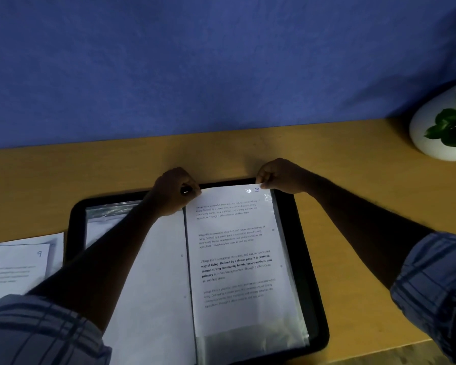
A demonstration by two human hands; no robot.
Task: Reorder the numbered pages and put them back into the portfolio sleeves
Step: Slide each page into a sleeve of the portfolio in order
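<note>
Page 3 [234,259], sleeve [250,347]: left hand [173,192] and right hand [279,176], fingers pinching top corners; best eased down evenly, kept square.

The table [340,185] is of wood, yellow-brown colour, w/ a smooth top; its far edge meets a blue wall [195,61]. In the middle, reaching near the front edge, lies a black portfolio [284,206], open and flat, turned a bit to one side. Its R half shows a printed page [234,259] marked 3. Just beside the portfolio on the L lies a small pile of loose pages [16,264], top one marked 9; if the pile touches the portfolio edge, cannot tell. At the far R, well apart, stands a round white pot [427,138] w/ green leaves [450,127].
</note>
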